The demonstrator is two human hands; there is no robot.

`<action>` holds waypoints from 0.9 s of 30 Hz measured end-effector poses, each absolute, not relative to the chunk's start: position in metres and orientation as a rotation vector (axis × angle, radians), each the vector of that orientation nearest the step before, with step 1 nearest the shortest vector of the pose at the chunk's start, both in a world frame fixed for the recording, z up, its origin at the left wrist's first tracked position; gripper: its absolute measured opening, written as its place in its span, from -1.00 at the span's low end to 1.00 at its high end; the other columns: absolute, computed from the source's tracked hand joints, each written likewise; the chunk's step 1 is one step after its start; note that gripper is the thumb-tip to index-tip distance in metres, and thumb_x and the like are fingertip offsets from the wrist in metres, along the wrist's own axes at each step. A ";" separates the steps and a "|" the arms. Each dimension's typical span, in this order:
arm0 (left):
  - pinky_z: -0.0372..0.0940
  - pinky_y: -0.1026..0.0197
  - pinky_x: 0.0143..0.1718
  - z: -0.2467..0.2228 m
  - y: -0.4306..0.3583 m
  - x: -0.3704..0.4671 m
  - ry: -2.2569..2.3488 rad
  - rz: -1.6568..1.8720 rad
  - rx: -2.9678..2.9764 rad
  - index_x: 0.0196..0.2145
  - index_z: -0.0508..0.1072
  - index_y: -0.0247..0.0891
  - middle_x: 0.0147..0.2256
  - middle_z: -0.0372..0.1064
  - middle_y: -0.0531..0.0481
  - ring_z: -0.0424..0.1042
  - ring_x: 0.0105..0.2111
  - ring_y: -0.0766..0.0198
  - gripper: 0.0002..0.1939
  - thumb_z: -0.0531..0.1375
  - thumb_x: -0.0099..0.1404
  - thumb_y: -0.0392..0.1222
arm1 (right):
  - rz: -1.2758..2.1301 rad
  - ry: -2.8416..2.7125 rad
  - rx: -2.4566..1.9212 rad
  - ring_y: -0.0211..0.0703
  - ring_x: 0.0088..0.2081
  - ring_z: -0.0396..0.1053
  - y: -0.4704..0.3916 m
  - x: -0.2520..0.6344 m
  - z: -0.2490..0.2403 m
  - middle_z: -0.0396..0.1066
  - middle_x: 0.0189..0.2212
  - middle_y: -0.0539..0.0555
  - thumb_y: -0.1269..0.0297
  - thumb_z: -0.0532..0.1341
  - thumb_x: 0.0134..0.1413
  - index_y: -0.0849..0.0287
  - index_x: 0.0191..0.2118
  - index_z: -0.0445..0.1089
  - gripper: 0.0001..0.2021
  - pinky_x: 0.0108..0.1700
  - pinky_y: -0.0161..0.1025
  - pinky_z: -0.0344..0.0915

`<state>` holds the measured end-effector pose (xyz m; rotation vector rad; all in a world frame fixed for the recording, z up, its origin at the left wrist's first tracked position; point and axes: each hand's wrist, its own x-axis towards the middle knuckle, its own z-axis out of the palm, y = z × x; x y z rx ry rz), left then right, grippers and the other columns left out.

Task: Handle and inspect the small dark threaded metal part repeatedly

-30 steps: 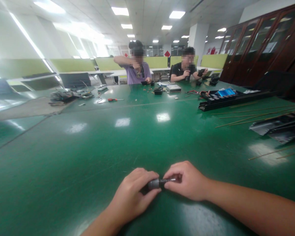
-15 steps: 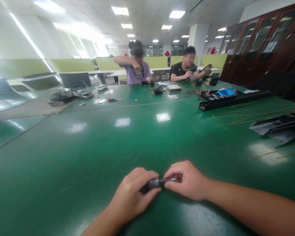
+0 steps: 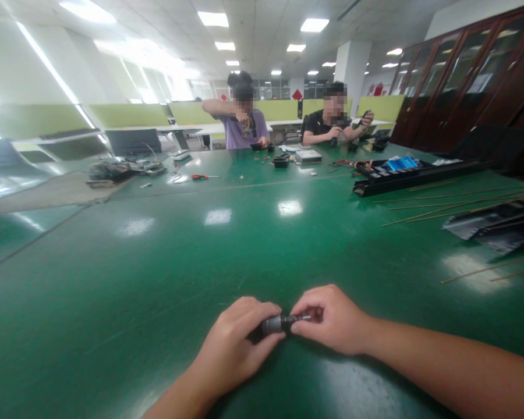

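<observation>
A small, smooth, dark-grey cylinder [image 3: 271,325] lies low over the glossy green tabletop [image 3: 179,256], near its close edge, between the person's two hands. The left hand [image 3: 240,336] grasps it, thumb on the near side and fingers curled over the far side. From its right end runs a narrow black ridged shaft [image 3: 289,321] with a thin pale tip [image 3: 306,318]; the right hand [image 3: 337,320] pinches this shaft between thumb and forefinger. Whether cylinder and shaft are one piece or two cannot be told, nor whether they touch the table. The cylinder looks stiff and light enough for fingertip work, though its plain wall could slip or roll, so a hold around its girth seems the surest. The ridges probably give better purchase than the tip, which looks the most delicate place and is best left free of pressure. Well apart, thin brass-coloured rods [image 3: 441,210] lie to the right, and a red-handled screwdriver [image 3: 199,176] rests farther off, on the left.
</observation>
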<state>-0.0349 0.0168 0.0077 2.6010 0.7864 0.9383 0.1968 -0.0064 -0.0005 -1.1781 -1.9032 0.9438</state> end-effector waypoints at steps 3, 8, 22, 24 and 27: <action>0.38 0.22 -0.24 0.007 0.017 -0.035 0.774 0.950 2.605 -0.08 0.45 -0.14 -0.26 0.52 0.01 0.46 -0.28 0.23 -0.75 0.28 0.27 -0.25 | 0.935 -1.899 -1.195 -0.29 -0.51 0.32 -0.006 0.196 0.000 0.47 -0.53 -0.01 0.32 0.36 -0.01 0.21 -0.36 0.60 -0.91 -0.45 -0.37 0.17; 0.38 0.21 -0.24 0.007 0.017 -0.035 0.772 0.944 2.607 -0.07 0.44 -0.15 -0.26 0.52 0.00 0.46 -0.28 0.22 -0.74 0.28 0.27 -0.26 | 0.946 -1.892 -1.203 -0.28 -0.51 0.32 -0.007 0.197 -0.001 0.47 -0.52 0.00 0.31 0.35 0.00 0.21 -0.36 0.59 -0.90 -0.45 -0.37 0.17; 0.39 0.21 -0.24 0.008 0.017 -0.036 0.789 0.952 2.605 -0.09 0.47 -0.16 -0.27 0.52 -0.03 0.47 -0.28 0.22 -0.77 0.28 0.27 -0.25 | 0.971 -1.854 -1.214 -0.30 -0.54 0.29 -0.008 0.197 -0.001 0.45 -0.55 -0.01 0.33 0.35 -0.02 0.22 -0.38 0.58 -0.92 -0.48 -0.38 0.17; 0.39 0.21 -0.24 0.008 0.017 -0.036 0.784 0.960 2.606 -0.08 0.47 -0.16 -0.26 0.52 -0.02 0.47 -0.28 0.22 -0.75 0.28 0.27 -0.25 | 0.972 -1.855 -1.211 -0.30 -0.54 0.29 -0.008 0.197 -0.001 0.44 -0.55 -0.01 0.33 0.35 -0.02 0.23 -0.38 0.58 -0.92 -0.48 -0.38 0.16; 0.39 0.21 -0.23 0.008 0.017 -0.037 0.788 0.959 2.604 -0.07 0.46 -0.15 -0.25 0.52 -0.02 0.47 -0.27 0.22 -0.74 0.29 0.26 -0.27 | 0.973 -1.855 -1.205 -0.31 -0.54 0.28 -0.007 0.197 -0.001 0.43 -0.56 -0.02 0.33 0.35 -0.02 0.22 -0.38 0.58 -0.92 -0.49 -0.39 0.15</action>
